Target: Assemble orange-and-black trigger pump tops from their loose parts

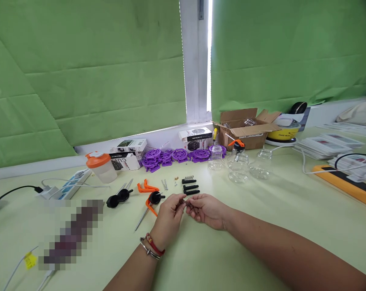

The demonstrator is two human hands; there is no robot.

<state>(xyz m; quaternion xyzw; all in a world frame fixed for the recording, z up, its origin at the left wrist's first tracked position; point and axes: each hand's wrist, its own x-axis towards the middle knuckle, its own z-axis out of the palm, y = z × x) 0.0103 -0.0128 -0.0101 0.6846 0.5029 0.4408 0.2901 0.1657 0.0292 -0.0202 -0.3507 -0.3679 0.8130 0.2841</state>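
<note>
My left hand and my right hand meet above the table, fingers pinched round a small brownish piece too small to make out. Just beyond them lie black rods and a metal spring. An orange handle with a black cap and a metal rod rests left of my left hand. Two joined black caps with rods lie further left, near orange V-shaped handles. Thin metal pins sit behind.
Purple plastic parts, glass jars and an open cardboard box line the back. At left are an orange-lidded cup and a power strip. Stacked cards and an orange-black bar lie right.
</note>
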